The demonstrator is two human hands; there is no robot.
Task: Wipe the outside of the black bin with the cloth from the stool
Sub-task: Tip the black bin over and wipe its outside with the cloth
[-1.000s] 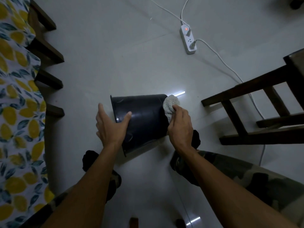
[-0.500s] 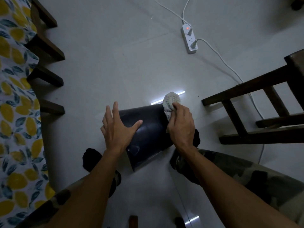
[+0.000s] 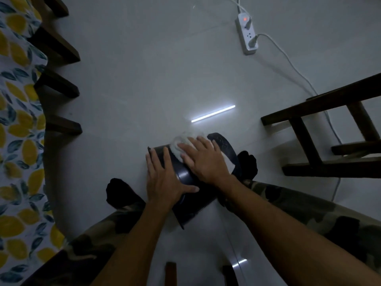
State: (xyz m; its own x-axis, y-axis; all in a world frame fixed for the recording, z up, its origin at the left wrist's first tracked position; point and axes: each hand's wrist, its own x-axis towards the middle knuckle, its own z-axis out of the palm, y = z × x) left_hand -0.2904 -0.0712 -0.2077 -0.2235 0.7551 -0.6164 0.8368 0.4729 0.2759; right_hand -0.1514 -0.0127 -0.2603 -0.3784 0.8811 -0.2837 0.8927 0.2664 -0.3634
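On the pale tiled floor (image 3: 127,83) lies one black bin (image 3: 193,205) on its side between the person's legs. Two hands work it: the left hand (image 3: 165,182) rests flat and spread on its wall, and the right hand (image 3: 203,158) presses one white cloth (image 3: 177,145) against it with straight fingers. One power strip (image 3: 246,34) and one wooden stool (image 3: 321,129) stand nearby; lemon-print fabric (image 3: 16,141) drapes at left.

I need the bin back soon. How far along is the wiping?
Done: the cloth is off the stool and on the black bin. In hand: the right hand presses it flat on the wall; the left hand steadies the bin. Left: how much is wiped, I cannot tell.
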